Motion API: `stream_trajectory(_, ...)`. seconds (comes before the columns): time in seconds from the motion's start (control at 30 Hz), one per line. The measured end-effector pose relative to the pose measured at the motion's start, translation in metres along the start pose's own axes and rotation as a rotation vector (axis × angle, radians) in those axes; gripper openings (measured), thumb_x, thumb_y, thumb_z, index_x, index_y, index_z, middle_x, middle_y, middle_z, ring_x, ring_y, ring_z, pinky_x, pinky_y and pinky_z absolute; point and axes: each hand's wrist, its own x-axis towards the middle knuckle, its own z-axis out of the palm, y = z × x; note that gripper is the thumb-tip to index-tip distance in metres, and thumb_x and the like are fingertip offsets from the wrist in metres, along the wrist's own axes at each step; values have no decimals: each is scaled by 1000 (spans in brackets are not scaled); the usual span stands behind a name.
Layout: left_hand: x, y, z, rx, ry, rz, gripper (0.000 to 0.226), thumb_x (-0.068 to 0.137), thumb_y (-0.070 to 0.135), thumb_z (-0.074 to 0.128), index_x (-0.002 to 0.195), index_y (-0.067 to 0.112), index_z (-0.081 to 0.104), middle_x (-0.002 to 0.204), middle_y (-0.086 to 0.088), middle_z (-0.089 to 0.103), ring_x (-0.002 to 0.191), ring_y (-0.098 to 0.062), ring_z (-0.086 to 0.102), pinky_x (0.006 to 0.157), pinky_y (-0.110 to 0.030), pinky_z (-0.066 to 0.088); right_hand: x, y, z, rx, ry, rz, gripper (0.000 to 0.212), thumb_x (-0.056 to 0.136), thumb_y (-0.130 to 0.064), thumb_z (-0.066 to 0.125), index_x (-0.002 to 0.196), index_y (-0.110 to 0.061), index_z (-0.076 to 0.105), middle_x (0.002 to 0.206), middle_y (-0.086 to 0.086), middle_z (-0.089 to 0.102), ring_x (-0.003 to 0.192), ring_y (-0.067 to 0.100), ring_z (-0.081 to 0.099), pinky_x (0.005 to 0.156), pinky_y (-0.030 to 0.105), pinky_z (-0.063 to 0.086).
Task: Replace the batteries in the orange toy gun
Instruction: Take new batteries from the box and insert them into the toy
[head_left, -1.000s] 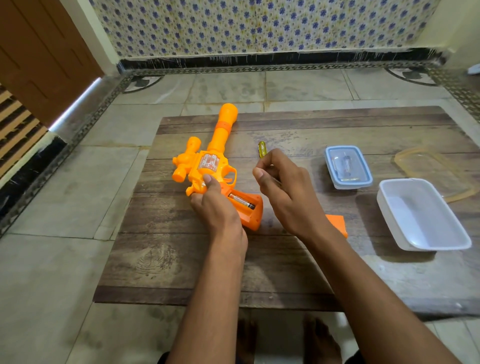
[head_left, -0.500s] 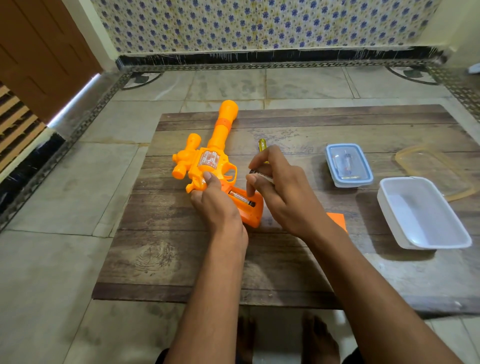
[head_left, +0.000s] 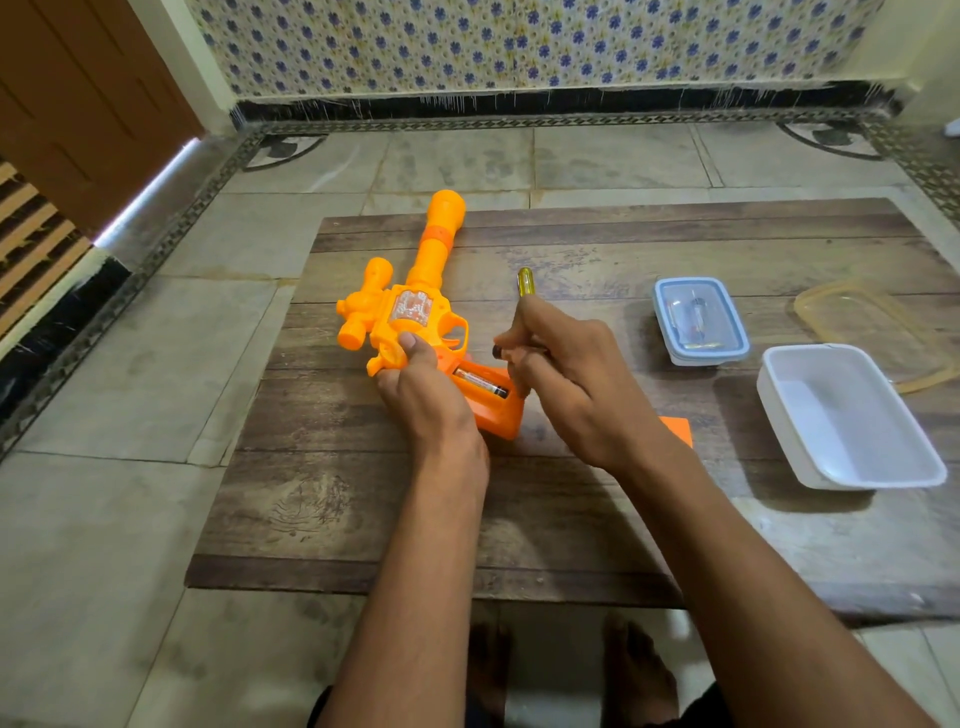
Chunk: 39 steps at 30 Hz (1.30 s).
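The orange toy gun (head_left: 415, 306) lies on its side on the wooden table (head_left: 571, 244), barrel pointing away from me. Its grip compartment is open, and one battery (head_left: 480, 383) shows inside. My left hand (head_left: 426, 400) presses the gun down at the grip. My right hand (head_left: 566, 384) holds a yellow-handled screwdriver (head_left: 524, 281), whose handle sticks up past my fingers. Its tip is hidden by my fingers, close to the right end of the open compartment. The orange battery cover (head_left: 678, 430) lies on the table, partly hidden behind my right wrist.
A small lidded blue-rimmed box (head_left: 698, 319) with small items inside stands to the right. Nearer me is an open white tub (head_left: 852, 415), with a clear yellowish lid (head_left: 872, 322) behind it. My bare feet (head_left: 639, 675) are under the table's near edge.
My right hand has moved down and left with the screwdriver, from above the table to the open grip compartment. The left hand stays on the gun.
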Motion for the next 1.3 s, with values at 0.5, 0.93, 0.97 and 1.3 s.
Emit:
stream_trajectory(0.5,8,-8,2,-128,-78,-11,41,109,29,47,137,1,52,129,-26,65,99,-33,67,81,-41,57,5,-10,6,-241,-32,-126,31,92,-32,62,99,-2,61,89,13,74,74,38,68,61,47,53)
stream_trajectory(0.93,20,-15,1,-161,-82,-32,41,108,32,46,131,0,58,105,-14,71,76,-22,71,63,-32,60,3,-6,-4,-200,-121,-95,15,85,-9,63,95,-3,72,74,-3,67,62,-10,50,60,4,34)
stream_trajectory(0.97,20,-14,1,-169,-83,-31,40,109,31,46,130,0,58,102,-13,71,69,-18,71,57,-29,59,3,-6,-4,-218,-128,-98,15,84,-10,63,94,-3,71,75,1,69,62,-2,48,60,6,34)
stream_trajectory(1.3,24,-14,-1,-186,-117,-36,50,108,39,44,132,-3,55,116,-29,69,81,-34,71,57,-35,59,5,-7,-5,-311,-165,-71,8,82,-13,69,83,-5,70,64,-5,57,58,9,39,59,6,34)
